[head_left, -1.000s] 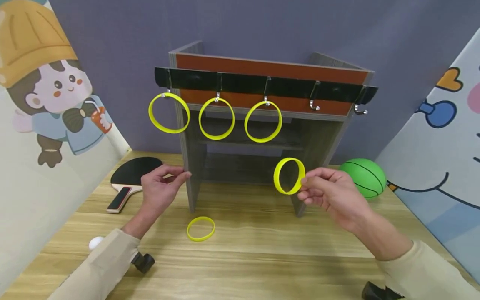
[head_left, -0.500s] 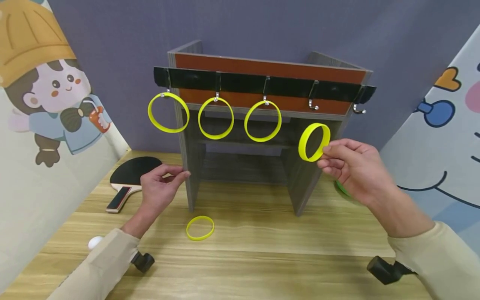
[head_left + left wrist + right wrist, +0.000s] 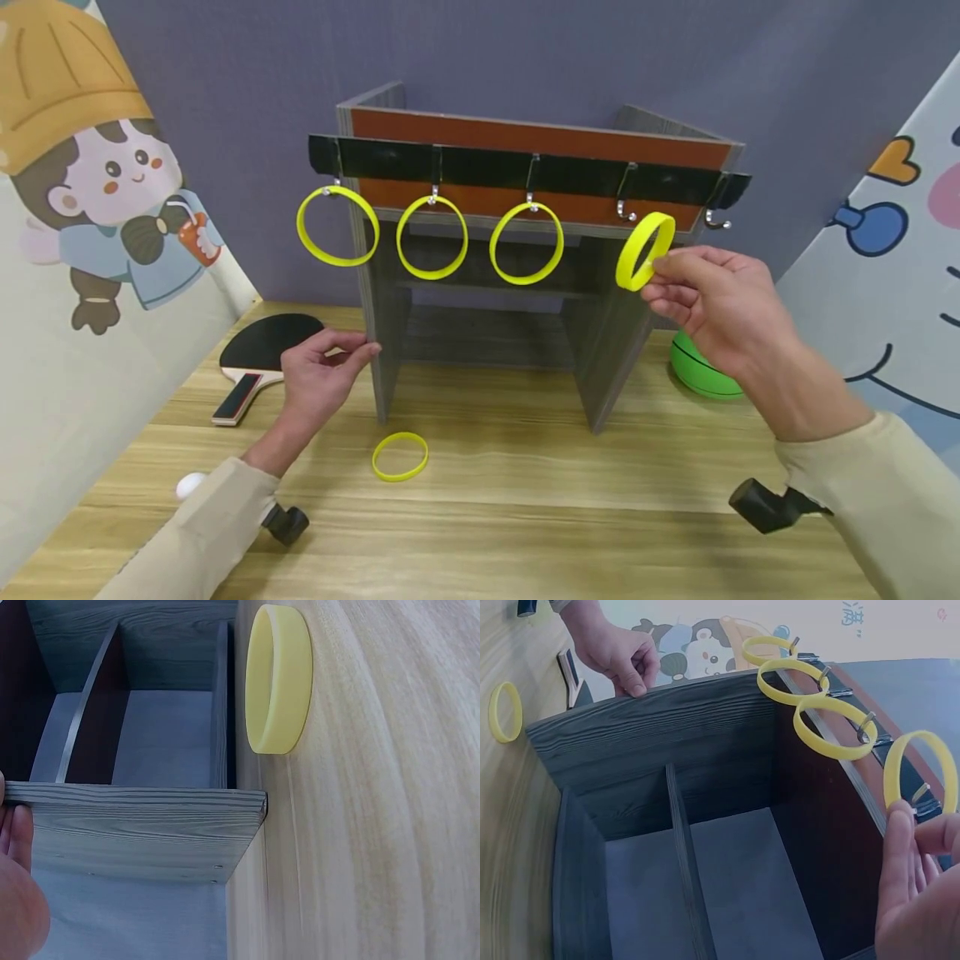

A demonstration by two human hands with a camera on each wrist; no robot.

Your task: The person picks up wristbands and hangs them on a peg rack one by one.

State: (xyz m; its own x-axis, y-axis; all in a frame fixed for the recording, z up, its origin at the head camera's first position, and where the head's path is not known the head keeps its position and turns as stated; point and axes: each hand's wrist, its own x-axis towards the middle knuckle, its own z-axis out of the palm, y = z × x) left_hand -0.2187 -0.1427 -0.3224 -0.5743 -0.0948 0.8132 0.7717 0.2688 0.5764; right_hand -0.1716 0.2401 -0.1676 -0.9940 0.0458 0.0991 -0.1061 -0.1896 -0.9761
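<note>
In the head view, my right hand (image 3: 727, 312) pinches a yellow wristband (image 3: 628, 254) between thumb and fingers. The band is held tilted, just below the fourth hook (image 3: 626, 208) of a black hook strip (image 3: 480, 165); in the right wrist view it overlaps a hook. Three more yellow bands hang from the hooks to the left, the nearest being the third band (image 3: 527, 282). My left hand (image 3: 322, 375) grips the front edge of the grey wooden shelf's left side panel (image 3: 384, 383), its thumb on the edge. Another wristband (image 3: 289, 690) lies on the table near that panel.
A table tennis bat (image 3: 262, 354) lies left of the shelf, and a white ball (image 3: 191, 485) is near my left sleeve. Behind my right hand sits a green ball (image 3: 701, 371). The fifth hook (image 3: 717, 222) at the strip's right end is bare.
My right hand has carried the wristband up and to the right, from low before the shelf to just under the fourth hook, tilting it. My left hand has stayed on the panel.
</note>
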